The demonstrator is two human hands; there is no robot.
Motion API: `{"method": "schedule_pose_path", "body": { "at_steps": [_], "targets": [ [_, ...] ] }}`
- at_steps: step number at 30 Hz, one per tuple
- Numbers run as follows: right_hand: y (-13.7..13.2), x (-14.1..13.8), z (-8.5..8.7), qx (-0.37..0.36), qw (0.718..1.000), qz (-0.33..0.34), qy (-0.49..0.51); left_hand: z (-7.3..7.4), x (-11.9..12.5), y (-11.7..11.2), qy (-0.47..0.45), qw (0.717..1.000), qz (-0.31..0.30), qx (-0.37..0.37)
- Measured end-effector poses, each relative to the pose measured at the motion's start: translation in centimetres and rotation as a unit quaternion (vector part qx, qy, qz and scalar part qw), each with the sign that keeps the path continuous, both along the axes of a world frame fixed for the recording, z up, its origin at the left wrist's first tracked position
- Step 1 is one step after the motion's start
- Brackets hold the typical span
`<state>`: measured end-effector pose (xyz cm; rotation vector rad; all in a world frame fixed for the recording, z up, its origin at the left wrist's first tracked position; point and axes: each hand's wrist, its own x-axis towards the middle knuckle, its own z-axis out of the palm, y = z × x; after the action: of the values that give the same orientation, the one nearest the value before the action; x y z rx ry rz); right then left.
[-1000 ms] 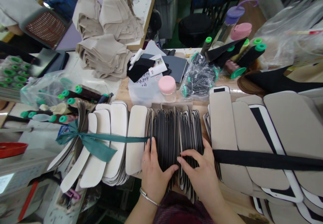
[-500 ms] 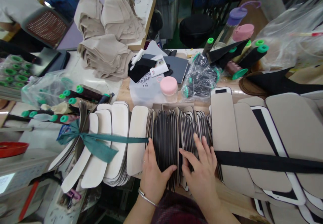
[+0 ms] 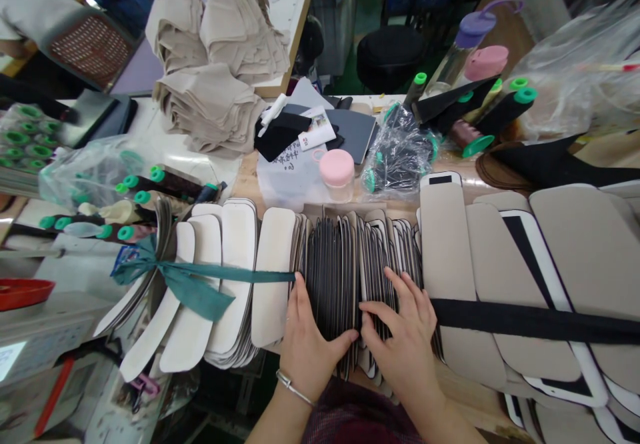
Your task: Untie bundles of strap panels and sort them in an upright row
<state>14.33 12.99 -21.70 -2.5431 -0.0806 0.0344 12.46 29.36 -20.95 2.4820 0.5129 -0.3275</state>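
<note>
A row of thin flat panels point(image 3: 330, 264) stands on edge, packed side by side; most edges here are black, with beige and white ones farther right. My left hand point(image 3: 313, 344) straddles the black-edged part, fingers along its left side and thumb at its right. Just right of that thumb, my right hand point(image 3: 403, 337) rests on the row, fingers spread and index fingertip touching panel edges. To the left lie fanned white panels point(image 3: 273, 277) under a knotted green cloth strip point(image 3: 210, 297). Larger beige panels point(image 3: 445, 244) lie on the right, crossed by a black strip point(image 3: 530, 321).
Behind the row stand a pink-lidded jar point(image 3: 336, 174) and a plastic-wrapped bundle of thread spools point(image 3: 400, 154). Stacked beige fabric pieces point(image 3: 210, 111) lie at the back left. Thread cones point(image 3: 173, 181) lie left, and a purple-capped bottle point(image 3: 463, 44) stands back right.
Both hands have shifted slightly to the right along the panels. My left thumb now sits farther right, close to my right index finger.
</note>
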Motion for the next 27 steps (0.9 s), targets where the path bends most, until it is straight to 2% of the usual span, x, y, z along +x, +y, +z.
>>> {"method": "schedule_pose_path", "body": {
  "at_steps": [8, 13, 27],
  "targets": [
    [-0.10, 0.24, 0.17, 0.006, 1.000, -0.002, 0.005, -0.15, -0.02, 0.17, -0.017, 0.999, -0.011, -0.026],
    [0.45, 0.39, 0.09, 0.002, 0.999, -0.033, -0.002, -0.30, -0.19, 0.33, -0.039, 0.998, -0.007, -0.041],
    [0.35, 0.45, 0.21, -0.004, 1.000, -0.010, 0.004, -0.77, -0.37, 0.88, -0.026, 0.998, -0.003, -0.056]
  ]
}}
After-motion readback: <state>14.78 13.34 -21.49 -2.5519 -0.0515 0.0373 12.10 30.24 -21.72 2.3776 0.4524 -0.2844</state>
